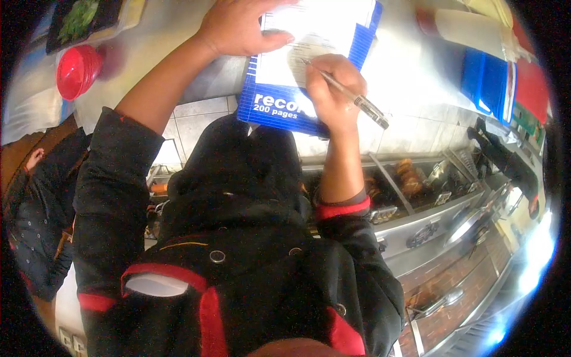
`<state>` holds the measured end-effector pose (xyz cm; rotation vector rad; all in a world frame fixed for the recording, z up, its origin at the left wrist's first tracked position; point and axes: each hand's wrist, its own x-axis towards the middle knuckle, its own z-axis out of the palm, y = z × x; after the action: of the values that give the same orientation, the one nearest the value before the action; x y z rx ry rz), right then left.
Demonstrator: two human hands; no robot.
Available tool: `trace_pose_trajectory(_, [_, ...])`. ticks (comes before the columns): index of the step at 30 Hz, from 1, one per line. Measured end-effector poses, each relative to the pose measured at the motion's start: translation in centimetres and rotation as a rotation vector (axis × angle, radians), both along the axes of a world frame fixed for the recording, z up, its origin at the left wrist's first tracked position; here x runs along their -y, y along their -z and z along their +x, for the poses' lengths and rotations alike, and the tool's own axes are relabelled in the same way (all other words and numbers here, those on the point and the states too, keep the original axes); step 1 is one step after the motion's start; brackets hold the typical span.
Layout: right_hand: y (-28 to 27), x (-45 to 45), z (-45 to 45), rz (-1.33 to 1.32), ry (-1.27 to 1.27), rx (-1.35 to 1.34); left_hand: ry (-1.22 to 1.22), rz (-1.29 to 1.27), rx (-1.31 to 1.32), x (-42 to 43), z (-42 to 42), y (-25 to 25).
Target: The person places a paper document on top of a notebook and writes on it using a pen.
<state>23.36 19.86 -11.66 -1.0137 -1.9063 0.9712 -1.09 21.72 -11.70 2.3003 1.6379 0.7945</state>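
Note:
My right hand (334, 89) is closed around a pen (364, 108), its tip against a white sheet of paper (270, 68) with printed or written lines. Under the sheet lies a blue record book (247, 107) marked "200 pages", resting at the edge of a pale counter. My left hand (244, 27) lies flat at the paper's left side, thumb stretched out across it; the upper fingers run out of the frame.
Left on the counter (154, 41) are stacked red bowls (78, 72) and a dark tray with greens (77, 21). Blue containers (488, 80) stand at right. Below right is a steel station (410, 223) holding browned food. One person (47, 202) is at left, another (508, 160) at far right.

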Motion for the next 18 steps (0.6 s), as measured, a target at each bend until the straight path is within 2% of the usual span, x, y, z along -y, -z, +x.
trace_pose_trajectory(3, [-0.1,-0.2,0.1,-0.096,-0.013,-0.026,0.005,0.002,-0.005,0.1,0.0,-0.1])
trace_pose_trajectory(5, [-0.9,-0.2,0.0,-0.25,0.141,-0.033,0.012,0.008,-0.008,0.1,0.1,-0.2])
trace_pose_trajectory(8, [-1.3,-1.2,-0.1,-0.252,0.214,-0.121,0.015,0.034,-0.034,0.1,-0.3,0.5])
trace_pose_trajectory(10, [-2.3,-2.9,-0.4,-0.151,0.192,-0.058,0.031,0.003,-0.043,0.1,-0.4,0.7])
trace_pose_trajectory(12, [-3.0,-5.2,-1.6,0.196,0.161,0.004,-0.009,0.003,-0.084,-0.1,-0.3,2.2])
trace_pose_trajectory(14, [-2.5,-6.5,-2.3,0.165,0.137,0.044,-0.055,0.012,-0.124,-0.1,-0.1,2.9])
trace_pose_trajectory(16, [-1.7,-7.0,-2.9,0.02,0.123,0.145,-0.056,0.063,0.023,0.3,-0.1,2.4])
trace_pose_trajectory(18, [-0.4,-7.3,-2.7,0.044,0.087,0.204,-0.121,0.126,0.078,1.8,-0.2,1.9])
